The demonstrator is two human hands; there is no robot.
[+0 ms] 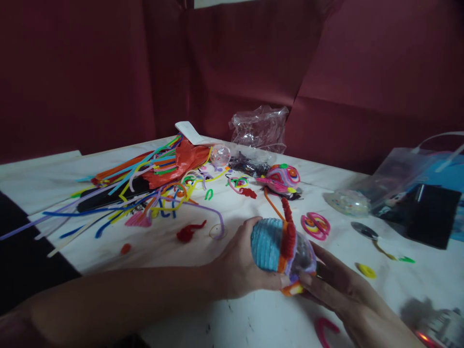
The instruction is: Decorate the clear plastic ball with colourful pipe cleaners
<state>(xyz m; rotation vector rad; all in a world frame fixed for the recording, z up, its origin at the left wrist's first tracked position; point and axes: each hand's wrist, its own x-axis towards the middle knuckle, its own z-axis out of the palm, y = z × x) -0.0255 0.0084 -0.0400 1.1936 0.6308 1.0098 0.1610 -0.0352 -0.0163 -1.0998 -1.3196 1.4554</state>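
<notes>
Between my two hands, above the near part of the table, is a rounded craft ball (pixel 267 245) wrapped in pipe cleaners. Light blue rows cover its left end, with orange, red and purple bands beside them and a bare, see-through patch on the right. My left hand (pixel 241 263) is closed round the blue end, thumb along the underside. On the right side, the fingers of my right hand (pixel 337 285) press against the ball's lower edge near an orange and yellow part. A red fuzzy strip (pixel 287 210) sticks up from its top.
Loose pipe cleaners (pixel 145 169) spread across the left of the table. Behind the ball lie a pink decorated ball (pixel 284 175), a clear plastic bag (pixel 259 128) and a pink coil (pixel 315 226). A black box (pixel 433 215) and a glue-gun-like device (pixel 444 328) are at right.
</notes>
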